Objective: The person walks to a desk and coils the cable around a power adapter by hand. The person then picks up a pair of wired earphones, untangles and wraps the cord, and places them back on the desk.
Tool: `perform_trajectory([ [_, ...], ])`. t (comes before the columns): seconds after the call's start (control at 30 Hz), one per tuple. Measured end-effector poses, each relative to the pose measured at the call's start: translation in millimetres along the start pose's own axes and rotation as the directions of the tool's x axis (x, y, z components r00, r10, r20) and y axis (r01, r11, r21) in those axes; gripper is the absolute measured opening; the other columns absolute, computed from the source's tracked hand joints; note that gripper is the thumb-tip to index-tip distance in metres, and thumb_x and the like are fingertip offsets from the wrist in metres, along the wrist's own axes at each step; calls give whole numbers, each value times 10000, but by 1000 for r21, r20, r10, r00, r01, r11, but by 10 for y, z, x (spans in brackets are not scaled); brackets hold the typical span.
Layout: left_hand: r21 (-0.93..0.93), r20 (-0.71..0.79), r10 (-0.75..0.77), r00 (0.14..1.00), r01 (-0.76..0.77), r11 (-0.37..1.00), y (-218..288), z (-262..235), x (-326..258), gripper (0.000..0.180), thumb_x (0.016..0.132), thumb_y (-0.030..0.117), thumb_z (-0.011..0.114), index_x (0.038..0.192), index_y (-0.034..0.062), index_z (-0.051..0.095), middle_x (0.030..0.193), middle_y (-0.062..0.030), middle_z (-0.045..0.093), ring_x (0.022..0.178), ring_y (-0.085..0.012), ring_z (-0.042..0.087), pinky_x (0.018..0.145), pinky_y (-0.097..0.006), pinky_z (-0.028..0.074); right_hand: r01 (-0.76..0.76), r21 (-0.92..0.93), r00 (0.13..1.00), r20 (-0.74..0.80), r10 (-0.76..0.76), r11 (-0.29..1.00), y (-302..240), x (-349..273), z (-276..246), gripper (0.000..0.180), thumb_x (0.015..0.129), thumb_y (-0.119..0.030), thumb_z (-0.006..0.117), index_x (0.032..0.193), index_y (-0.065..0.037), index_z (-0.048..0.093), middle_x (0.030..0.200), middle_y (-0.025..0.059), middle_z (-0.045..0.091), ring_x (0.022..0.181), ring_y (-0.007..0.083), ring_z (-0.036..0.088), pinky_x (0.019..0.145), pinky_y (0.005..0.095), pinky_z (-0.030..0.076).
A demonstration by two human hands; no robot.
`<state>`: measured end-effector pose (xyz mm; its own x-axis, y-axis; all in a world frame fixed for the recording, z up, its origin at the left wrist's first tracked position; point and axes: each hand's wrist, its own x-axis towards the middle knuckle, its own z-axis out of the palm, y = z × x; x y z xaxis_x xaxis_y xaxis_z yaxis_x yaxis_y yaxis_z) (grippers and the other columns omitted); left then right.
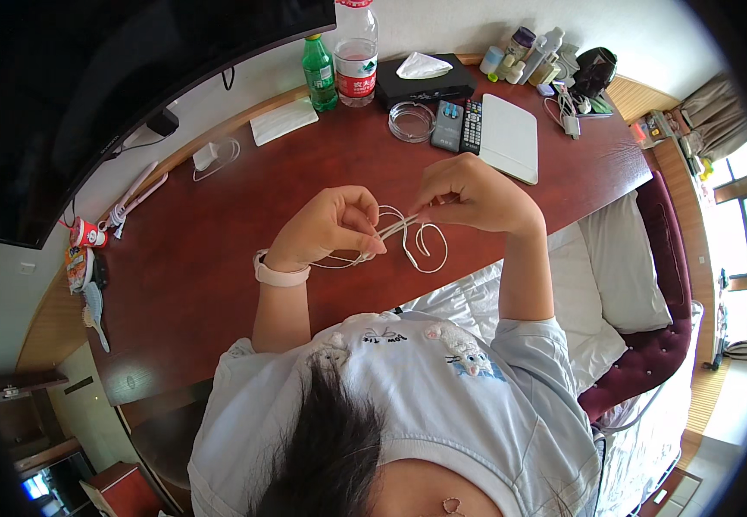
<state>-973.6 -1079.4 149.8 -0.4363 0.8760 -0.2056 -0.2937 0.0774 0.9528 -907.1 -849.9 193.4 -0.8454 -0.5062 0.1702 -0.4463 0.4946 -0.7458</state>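
A thin white cable hangs in loose loops between my two hands, above the reddish-brown desk. My left hand, with a pale band on its wrist, pinches part of the cable between thumb and fingers. Close by on the right, my right hand has its fingers bent down and pinches another stretch of the same cable. Some strands run taut from one hand to the other, while curled loops dangle below. The cable's ends are hard to make out.
Along the back stand a green bottle, a large clear bottle and a black tissue box. Nearer lie a glass ashtray, a remote and a white notebook. A white charger and hairbrush lie left.
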Motion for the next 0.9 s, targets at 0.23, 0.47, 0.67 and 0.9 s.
perform_trajectory([
  [0.23, 119, -6, 46, 999, -45, 992, -62, -134, -26, 339, 726, -5, 694, 1053, -57, 618, 777, -102, 670, 655, -90, 607, 601, -204, 478, -43, -43, 990, -139, 37, 998, 49, -10, 57, 138, 761, -52, 640, 886, -9, 682, 758, 111, 641, 684, 195, 627, 609, 300, 493],
  [0.47, 168, 10, 81, 997, -81, 982, -114, -152, -22, 251, 762, 45, 688, 990, -53, 649, 791, -78, 670, 671, -77, 579, 632, -209, 468, -173, 83, 979, -98, 180, 981, -56, 12, 70, 139, 742, -4, 626, 872, 9, 676, 762, 132, 651, 674, 225, 634, 619, 299, 506],
  [0.67, 219, -25, 246, 969, -235, 947, -67, 9, 81, 247, 810, 136, 666, 968, -53, 657, 840, -80, 675, 766, -84, 591, 728, -217, 458, 36, -54, 991, -123, -42, 998, -77, 144, 209, 96, 712, 5, 636, 799, 11, 677, 720, 119, 650, 631, 228, 625, 609, 300, 501],
  [0.9, -15, 131, 174, 976, -174, 985, -113, -120, 149, 218, 766, 107, 689, 901, -63, 667, 840, -134, 676, 770, -155, 638, 740, -230, 474, 8, 93, 998, -69, -2, 996, -154, 177, 236, 102, 719, -13, 659, 819, 8, 662, 719, 94, 643, 631, 161, 624, 558, 256, 479],
])
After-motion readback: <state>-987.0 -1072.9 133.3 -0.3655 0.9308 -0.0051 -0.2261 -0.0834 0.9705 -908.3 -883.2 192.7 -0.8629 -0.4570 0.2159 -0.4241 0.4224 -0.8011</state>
